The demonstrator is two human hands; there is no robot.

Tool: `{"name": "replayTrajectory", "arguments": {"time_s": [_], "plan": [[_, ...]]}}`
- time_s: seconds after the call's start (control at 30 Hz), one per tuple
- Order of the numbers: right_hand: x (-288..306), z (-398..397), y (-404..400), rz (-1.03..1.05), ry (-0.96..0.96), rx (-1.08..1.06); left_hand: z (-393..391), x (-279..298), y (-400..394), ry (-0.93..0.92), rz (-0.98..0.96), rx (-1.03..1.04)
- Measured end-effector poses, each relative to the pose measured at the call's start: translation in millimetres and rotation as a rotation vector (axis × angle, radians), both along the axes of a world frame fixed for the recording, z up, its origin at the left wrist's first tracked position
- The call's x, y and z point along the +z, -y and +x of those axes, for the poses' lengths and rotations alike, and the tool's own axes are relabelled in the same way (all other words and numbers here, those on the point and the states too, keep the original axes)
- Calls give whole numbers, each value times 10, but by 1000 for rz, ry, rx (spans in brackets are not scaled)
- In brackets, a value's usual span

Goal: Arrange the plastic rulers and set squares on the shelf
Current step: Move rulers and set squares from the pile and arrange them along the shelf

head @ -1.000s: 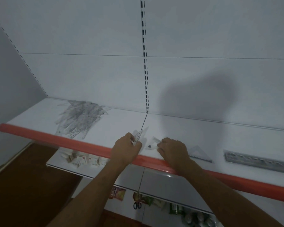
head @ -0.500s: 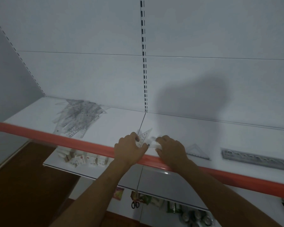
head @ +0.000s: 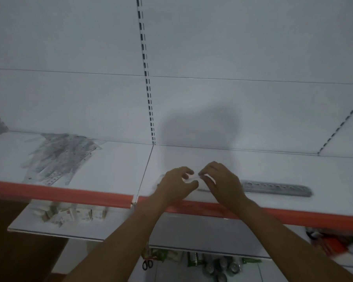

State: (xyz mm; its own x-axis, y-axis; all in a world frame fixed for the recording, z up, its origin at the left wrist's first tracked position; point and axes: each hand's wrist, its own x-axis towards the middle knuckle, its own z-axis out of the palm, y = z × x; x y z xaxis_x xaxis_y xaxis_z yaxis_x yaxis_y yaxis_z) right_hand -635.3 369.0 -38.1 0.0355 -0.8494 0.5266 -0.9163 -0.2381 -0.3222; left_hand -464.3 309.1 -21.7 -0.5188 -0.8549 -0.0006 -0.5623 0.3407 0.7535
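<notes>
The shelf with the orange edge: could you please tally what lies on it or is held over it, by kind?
Loose heap of clear rulers and set squares, pieces too overlapped to count: 1
Long grey ruler lying flat: 1
Small clear piece held between left hand and right hand, kind unclear: 1
Total: 3

Small boxes (head: 73, 214) heaped on lower shelf (head: 49, 233) at 8 o'clock; scissors (head: 147, 263), green packets (head: 194, 258) and cans (head: 222, 267) lower still, around 6 o'clock.
</notes>
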Motion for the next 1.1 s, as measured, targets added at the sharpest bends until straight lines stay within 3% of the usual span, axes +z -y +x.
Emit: {"name": "replayTrajectory", "arguments": {"time_s": [0.13,0.23,0.47,0.77,1.1], "plan": [[-24,-261,-148,128,216,-251,-151,-67,-71,-137,-72,-40],[-31,-334,-269,186,328,-308,-290,-111,-133,-148,-85,-29],[-204,-475,-447,335,171,-274,-526,-319,-168,21,-132,-5],[-362,-489,-337,360,57,-266,-601,-389,-125,-83,44,136],[-455,-493,-223,209,-90,-241,-611,-448,-60,217,-229,1]]}}
